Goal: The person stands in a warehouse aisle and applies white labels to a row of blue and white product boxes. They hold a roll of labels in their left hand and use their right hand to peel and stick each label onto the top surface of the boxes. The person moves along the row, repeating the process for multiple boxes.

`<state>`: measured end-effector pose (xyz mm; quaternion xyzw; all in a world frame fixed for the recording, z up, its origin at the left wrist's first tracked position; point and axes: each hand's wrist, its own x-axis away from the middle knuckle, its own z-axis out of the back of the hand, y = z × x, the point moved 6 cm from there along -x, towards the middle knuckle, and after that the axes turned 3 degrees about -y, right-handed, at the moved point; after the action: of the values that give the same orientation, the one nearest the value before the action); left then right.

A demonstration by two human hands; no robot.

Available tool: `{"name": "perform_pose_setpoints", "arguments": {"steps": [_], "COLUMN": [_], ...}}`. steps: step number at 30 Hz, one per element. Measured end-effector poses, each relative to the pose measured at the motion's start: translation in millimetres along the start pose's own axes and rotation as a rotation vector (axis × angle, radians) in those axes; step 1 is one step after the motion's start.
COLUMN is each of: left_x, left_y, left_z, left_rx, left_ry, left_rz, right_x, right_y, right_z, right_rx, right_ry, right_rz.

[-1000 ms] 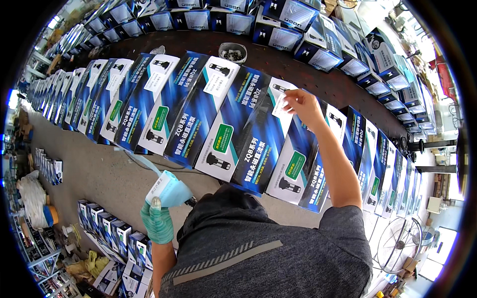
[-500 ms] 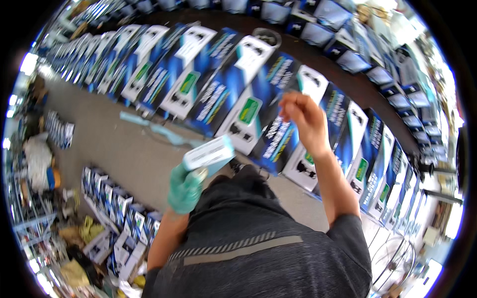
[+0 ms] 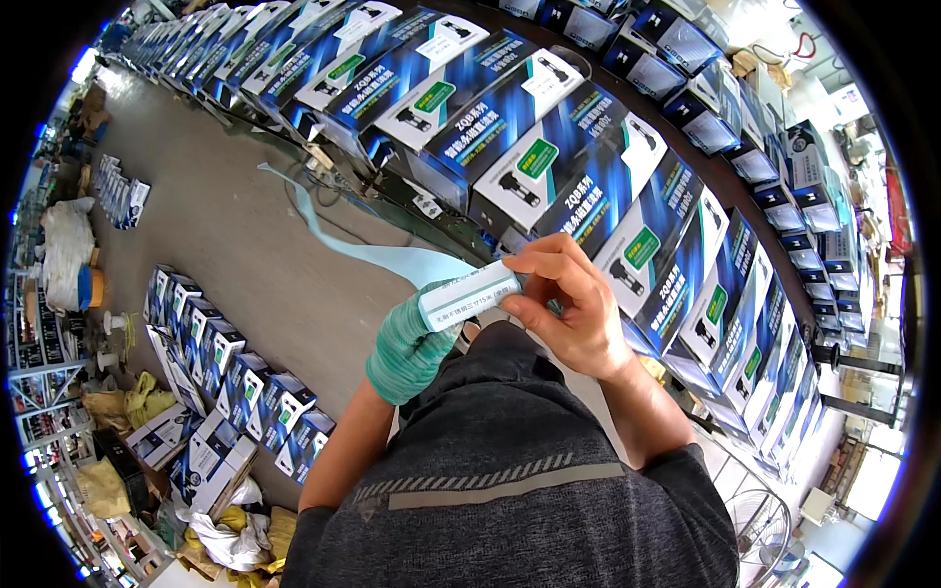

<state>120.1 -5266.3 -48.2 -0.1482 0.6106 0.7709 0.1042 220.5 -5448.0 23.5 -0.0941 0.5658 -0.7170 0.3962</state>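
My left hand, in a green knitted glove, is closed around a small roll of white labels held in front of my waist. A printed label faces up on it. From behind the roll a pale blue backing strip trails away to the far left. My bare right hand has its thumb and forefinger at the roll's right end, pinching the label edge there. Whether the label's edge has lifted is hard to see. Just beyond my hands stands a row of blue and white printed cartons.
Behind the carton row runs a dark surface, with more cartons beyond it. Lower left on the floor are further cartons and plastic bags. A wire-caged fan stands lower right.
My right hand has come down from over the cartons to the end of the label roll. The left hand has moved right with the roll, turning its printed face up.
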Motion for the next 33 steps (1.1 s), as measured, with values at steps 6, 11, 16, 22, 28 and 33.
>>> {"name": "perform_pose_setpoints", "arguments": {"steps": [6, 11, 16, 22, 28, 33], "left_x": [40, 60, 79, 70, 67, 77], "left_y": [8, 9, -7, -23, -55, -32], "left_z": [-21, -40, -60, -87, -96, -109], "left_rx": [0.051, 0.225, 0.747, 0.950, 0.731, 0.414], "left_ry": [-0.049, 0.004, 0.018, 0.280, 0.432, 0.558], "left_rz": [0.101, 0.093, 0.354, 0.537, 0.531, 0.460], "right_x": [42, 68, 87, 97, 118, 125], "right_y": [-15, -14, -14, -29, -22, 72], "right_z": [-16, -19, -17, 0, 71, 255], "right_rx": [-0.025, -0.094, -0.009, 0.239, -0.151, 0.172], "right_ry": [-0.066, -0.095, -0.067, -0.025, -0.167, -0.038], "right_rz": [-0.073, -0.152, 0.026, 0.153, 0.077, -0.316]}}
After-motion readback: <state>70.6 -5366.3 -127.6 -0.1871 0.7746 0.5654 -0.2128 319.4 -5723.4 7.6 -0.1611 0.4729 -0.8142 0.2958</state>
